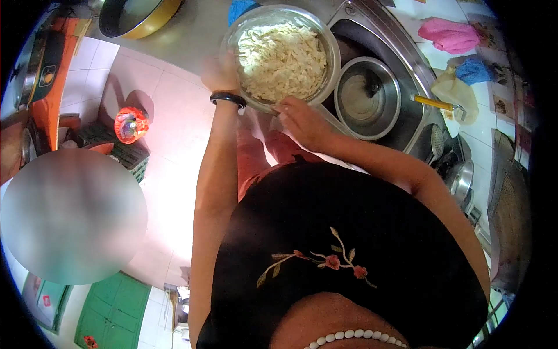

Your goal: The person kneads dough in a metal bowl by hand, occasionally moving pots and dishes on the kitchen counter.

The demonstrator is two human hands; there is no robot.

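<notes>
A wide metal bowl [331, 43] full of pale, flaky pieces [283, 63] sits at the counter's front edge, beside the sink. My left hand [220, 74], with a dark bracelet at the wrist, is at the bowl's left side; it is smeared by motion and its fingers do not show clearly. At the near rim my right hand [299, 119] has its fingers closed on the bowl's edge. A second metal bowl [397, 99] stands in the sink to the right, with cloudy liquid and something dark inside.
Around the sink [415, 70] lie a pink cloth [447, 35], a blue cloth [474, 71] and a yellow-handled tool [433, 103]. A slotted spoon [437, 142] rests lower down. A yellow pan [154, 23] stands on the counter's left. A blurred round area covers the lower left.
</notes>
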